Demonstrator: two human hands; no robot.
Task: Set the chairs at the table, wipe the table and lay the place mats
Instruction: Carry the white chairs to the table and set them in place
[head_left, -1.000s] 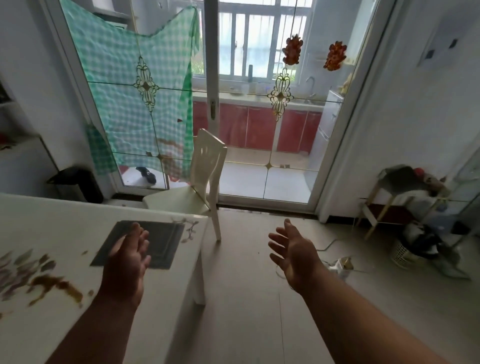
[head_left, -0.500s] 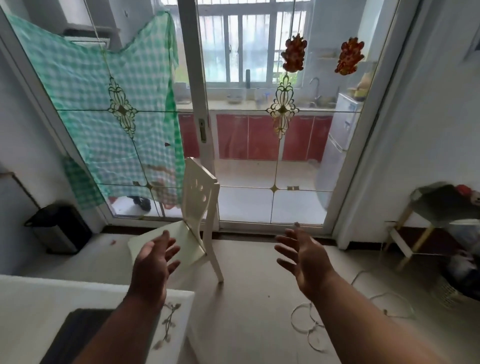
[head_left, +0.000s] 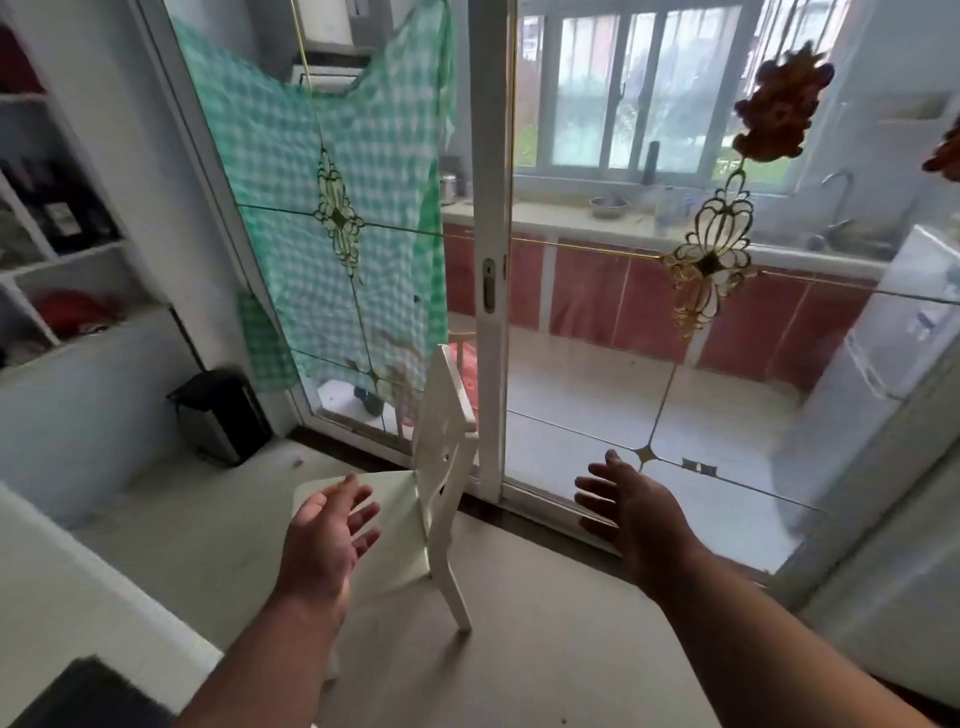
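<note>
A cream-white chair (head_left: 441, 467) stands on the floor before the glass sliding door, its back seen edge-on and its seat facing left. My left hand (head_left: 327, 540) hovers over the near part of the seat, fingers spread, holding nothing. To the right of the chair back my right hand (head_left: 631, 512) is stretched forward, open and empty, a short gap away from the chair. The white table (head_left: 78, 613) fills the bottom left corner, with a dark grey place mat (head_left: 88, 696) lying on its near part.
The glass sliding door (head_left: 491, 260) with gold ornaments stands right behind the chair, a green checked cloth (head_left: 332, 171) hanging behind its left pane. A black bin (head_left: 221, 415) sits by the left wall, below white shelves (head_left: 57, 249). Bare floor lies between table and chair.
The view has moved forward and up toward the door. The chair is now much nearer, the table has slid to the lower left, and both open hands have reached the chair.
</note>
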